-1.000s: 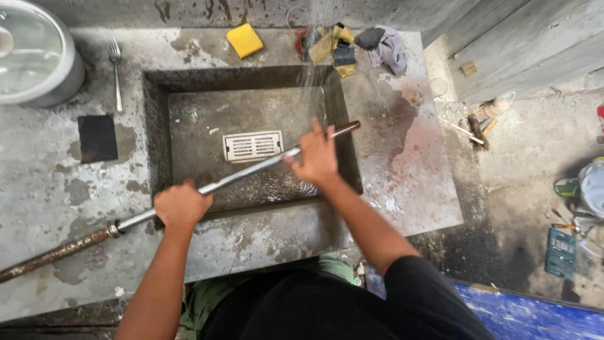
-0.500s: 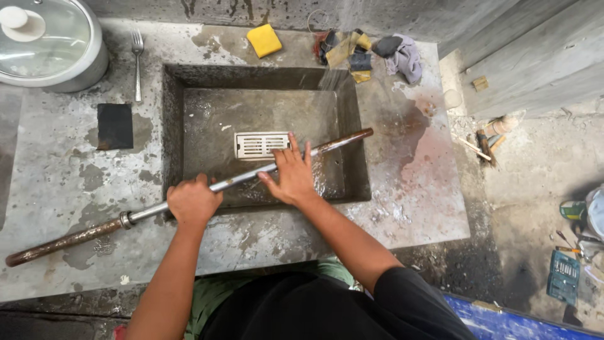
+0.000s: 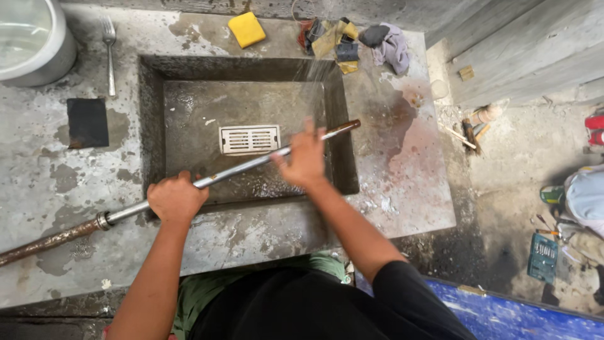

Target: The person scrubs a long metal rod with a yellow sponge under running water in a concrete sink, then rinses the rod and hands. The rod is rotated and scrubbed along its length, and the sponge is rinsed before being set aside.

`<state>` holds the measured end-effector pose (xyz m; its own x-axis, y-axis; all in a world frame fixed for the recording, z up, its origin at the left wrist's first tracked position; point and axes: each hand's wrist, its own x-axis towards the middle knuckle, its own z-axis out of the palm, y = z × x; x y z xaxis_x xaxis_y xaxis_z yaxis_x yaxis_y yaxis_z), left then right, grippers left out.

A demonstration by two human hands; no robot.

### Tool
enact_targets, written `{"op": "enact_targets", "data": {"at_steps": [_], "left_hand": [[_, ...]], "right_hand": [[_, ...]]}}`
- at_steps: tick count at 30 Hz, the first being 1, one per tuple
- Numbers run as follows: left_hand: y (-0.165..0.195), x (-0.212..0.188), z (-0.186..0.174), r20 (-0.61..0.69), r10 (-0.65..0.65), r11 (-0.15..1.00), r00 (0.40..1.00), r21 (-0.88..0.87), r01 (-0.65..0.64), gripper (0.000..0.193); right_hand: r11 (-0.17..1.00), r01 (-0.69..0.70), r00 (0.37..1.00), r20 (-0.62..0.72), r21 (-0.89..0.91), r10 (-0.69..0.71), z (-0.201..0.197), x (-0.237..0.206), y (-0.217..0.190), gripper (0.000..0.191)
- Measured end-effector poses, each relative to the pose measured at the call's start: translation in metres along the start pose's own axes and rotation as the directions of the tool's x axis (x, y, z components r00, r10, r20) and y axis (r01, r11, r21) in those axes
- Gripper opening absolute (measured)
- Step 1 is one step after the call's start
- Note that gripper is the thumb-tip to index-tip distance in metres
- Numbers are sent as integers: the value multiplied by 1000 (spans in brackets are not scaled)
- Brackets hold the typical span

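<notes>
With my left hand (image 3: 176,198) gripping the rod (image 3: 207,181) over the sink (image 3: 343,126) and my right hand (image 3: 306,158) wrapped round it, wet metal could slip, I reckon.

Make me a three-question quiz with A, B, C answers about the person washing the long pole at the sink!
1. Where does the yellow sponge lie?
A. On the counter behind the sink
B. Inside the sink
C. On the floor

2. How many forks are on the counter?
A. Three
B. One
C. None

3. How is the left hand holding the pole?
A. Flat and open beside it
B. Not touching it
C. Closed in a fist around it

Answers:
1. A, the sponge sits on the wet counter past the sink's far edge.
2. B, a single fork lies near the big round pot.
3. C, its fingers wrap the pole at the sink's near edge, while the right hand rests on the pole further along, over the basin.
</notes>
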<state>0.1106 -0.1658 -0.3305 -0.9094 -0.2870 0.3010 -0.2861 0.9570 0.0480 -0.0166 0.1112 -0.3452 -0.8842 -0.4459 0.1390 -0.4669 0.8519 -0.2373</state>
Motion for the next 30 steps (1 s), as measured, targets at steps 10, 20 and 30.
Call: {"op": "enact_targets", "data": {"at_steps": [10,20,30], "left_hand": [[3,-2,-10,119,56,988,991,-147,-38,45],[160,29,13,128,524,779,842,-472,-414,71],[227,52,38,-177,585,599,791,-564,-569,39]], "right_hand": [[1000,-8,992,128,-21,11,-14,-3,32,73],[924,20,981,-186,381,55,-23,1,118,35],[964,-239,950,-178,114,257,-20,3,172,57]]}}
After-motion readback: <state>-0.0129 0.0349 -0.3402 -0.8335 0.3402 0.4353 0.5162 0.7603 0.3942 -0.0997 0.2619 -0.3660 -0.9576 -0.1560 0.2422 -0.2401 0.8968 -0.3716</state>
